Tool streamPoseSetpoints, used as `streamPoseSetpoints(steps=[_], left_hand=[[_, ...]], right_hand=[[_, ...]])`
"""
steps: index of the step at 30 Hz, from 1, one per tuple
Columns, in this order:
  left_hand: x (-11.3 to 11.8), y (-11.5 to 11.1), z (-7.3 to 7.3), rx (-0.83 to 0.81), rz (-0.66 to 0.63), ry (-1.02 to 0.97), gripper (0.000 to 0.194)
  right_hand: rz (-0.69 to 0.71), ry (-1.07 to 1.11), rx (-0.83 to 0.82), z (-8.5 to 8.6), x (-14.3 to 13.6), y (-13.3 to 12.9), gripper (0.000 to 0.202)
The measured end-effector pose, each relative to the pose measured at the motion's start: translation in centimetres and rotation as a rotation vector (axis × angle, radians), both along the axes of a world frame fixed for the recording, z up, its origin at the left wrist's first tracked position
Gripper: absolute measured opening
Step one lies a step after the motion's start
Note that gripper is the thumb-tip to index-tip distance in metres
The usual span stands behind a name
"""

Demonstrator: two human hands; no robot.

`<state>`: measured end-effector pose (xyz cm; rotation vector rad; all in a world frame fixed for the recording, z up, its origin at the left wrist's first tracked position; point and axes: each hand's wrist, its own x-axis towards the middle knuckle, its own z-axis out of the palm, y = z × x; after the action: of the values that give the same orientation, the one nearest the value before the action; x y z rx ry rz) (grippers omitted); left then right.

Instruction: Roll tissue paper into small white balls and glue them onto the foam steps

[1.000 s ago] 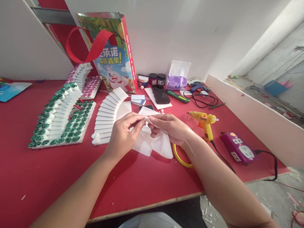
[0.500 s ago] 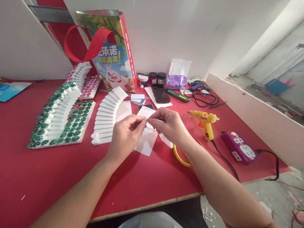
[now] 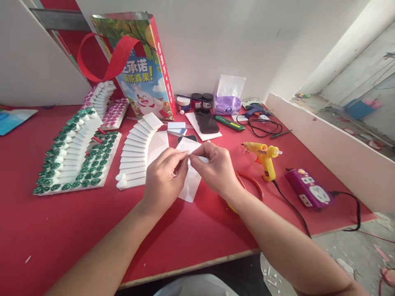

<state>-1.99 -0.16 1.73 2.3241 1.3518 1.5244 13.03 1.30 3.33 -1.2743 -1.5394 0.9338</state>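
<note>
My left hand (image 3: 166, 174) and my right hand (image 3: 214, 164) meet fingertip to fingertip over the red table. Both pinch a small white piece (image 3: 189, 153), thin and mostly hidden by the fingers; it looks like tissue. Below them lies a white tissue sheet (image 3: 191, 181). Left of my left hand is a curved fan of white strips (image 3: 134, 150) with white rosettes (image 3: 121, 177) at its lower end. Farther left stands a similar fan piece edged with green rosettes (image 3: 95, 174).
A yellow glue gun (image 3: 265, 158), a purple power socket (image 3: 308, 189) and red-handled pliers (image 3: 254, 183) lie to the right. Behind are a phone (image 3: 206, 121), a green cutter (image 3: 230, 123), paint jars (image 3: 196, 101), a purple tissue pack (image 3: 227, 105) and a tall bag (image 3: 145, 74).
The view has shifted slightly. My right hand has turned a little and its fingers are more curled; the white flap that hung beneath it no longer shows, and more of the red handle is visible.
</note>
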Motion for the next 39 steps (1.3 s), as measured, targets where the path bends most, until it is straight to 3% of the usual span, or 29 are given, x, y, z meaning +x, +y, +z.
streamPoseSetpoints(steps=[7,12,15,18,21,24,29,33,36,39], left_hand=[[-0.3,0.1,-0.3,0.135,0.058,0.166,0.023],[-0.4,0.2,0.0,0.116,-0.011,0.075,0.023],[-0.4,-0.1,0.9,-0.059,-0.108,-0.121,0.021],[-0.6,-0.1,1.6,-0.421,-0.170,-0.385,0.024],[-1.0,0.4,1.4,-0.651,-0.313,-0.643,0.015],[-1.3,0.8,1.1,-0.715,-0.383,-0.713,0.011],[-1.1,0.5,1.3,-0.567,-0.252,-0.554,0.011],[-1.0,0.4,1.2,-0.449,-0.173,-0.515,0.011],[-1.1,0.6,0.8,-0.487,-0.214,-0.604,0.012],[-1.1,0.7,0.7,-0.511,-0.236,-0.623,0.012]], right_hand=[[0.022,0.087,0.015,0.0,-0.3,-0.3,0.017],[0.064,0.239,-0.161,0.8,0.1,-0.1,0.014],[0.106,0.313,-0.227,1.3,0.3,0.0,0.017],[0.143,0.315,-0.209,1.4,0.6,0.2,0.019],[0.204,0.315,-0.163,1.3,0.8,0.4,0.014],[0.229,0.300,-0.126,1.1,0.9,0.4,0.013],[0.195,0.247,-0.083,1.1,0.8,0.2,0.020],[0.309,0.407,-0.313,2.0,1.6,0.7,0.038],[0.407,0.599,-0.606,2.2,2.5,1.7,0.049],[0.507,0.720,-0.786,2.0,2.9,2.3,0.047]])
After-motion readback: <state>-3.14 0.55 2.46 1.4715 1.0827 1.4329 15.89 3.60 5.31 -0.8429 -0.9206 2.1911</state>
